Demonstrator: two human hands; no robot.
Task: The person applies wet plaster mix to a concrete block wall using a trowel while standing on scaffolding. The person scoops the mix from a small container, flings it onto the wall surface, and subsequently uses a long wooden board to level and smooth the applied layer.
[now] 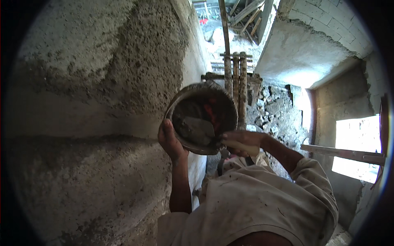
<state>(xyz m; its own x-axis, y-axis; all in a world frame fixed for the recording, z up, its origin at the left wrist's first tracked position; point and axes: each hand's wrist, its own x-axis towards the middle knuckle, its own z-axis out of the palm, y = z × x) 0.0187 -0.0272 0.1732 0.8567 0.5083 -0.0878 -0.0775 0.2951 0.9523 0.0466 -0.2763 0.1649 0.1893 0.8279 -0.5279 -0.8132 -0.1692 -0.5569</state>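
Observation:
A dark round mortar pan [232, 104] is held up in front of my chest, tilted so that its inside shows. My left hand [171, 141] is closed on the pan's near left rim, thumb on top. In my right hand [246, 141], at the pan's near right rim, I grip a trowel by its pale handle. The trowel's flat grey blade [198, 129] lies inside the pan, over wet grey mortar. A reddish patch shows on the inner wall. The fingertips under the trowel handle are partly hidden.
Close on my left stands a rough wall [152, 53], partly coated with darker mortar. Wooden poles [236, 78] form scaffolding beyond the pan. Broken rubble [275, 106] lies below to the right. A wooden beam [340, 152] crosses a bright opening at the right.

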